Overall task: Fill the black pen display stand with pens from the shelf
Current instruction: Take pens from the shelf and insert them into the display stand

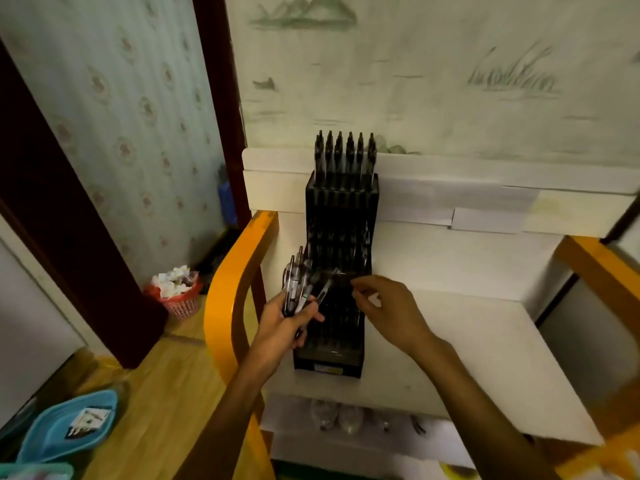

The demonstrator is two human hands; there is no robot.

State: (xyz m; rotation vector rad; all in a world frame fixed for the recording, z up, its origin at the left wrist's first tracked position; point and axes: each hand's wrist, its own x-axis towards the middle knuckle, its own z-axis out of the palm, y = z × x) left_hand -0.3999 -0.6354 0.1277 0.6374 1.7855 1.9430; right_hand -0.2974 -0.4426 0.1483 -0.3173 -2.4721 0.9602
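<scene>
A tall black pen display stand (337, 237) with stepped rows of slots stands on a white shelf (467, 271) against the wall. Its top rows hold several black-capped pens (344, 150); the lower rows look empty. My left hand (287, 320) grips a bundle of clear-barrelled pens (299, 282) at the stand's left side. My right hand (388, 306) is over the stand's middle and pinches one pen (332, 277) that lies blurred across the slots.
Orange wooden shelf arms (239, 271) frame the shelf on both sides. Below the shelf edge lie clear bags (336, 415) of small items. A red waste basket (178, 292) sits on the floor at left, and a blue tray (69, 424) lies at lower left.
</scene>
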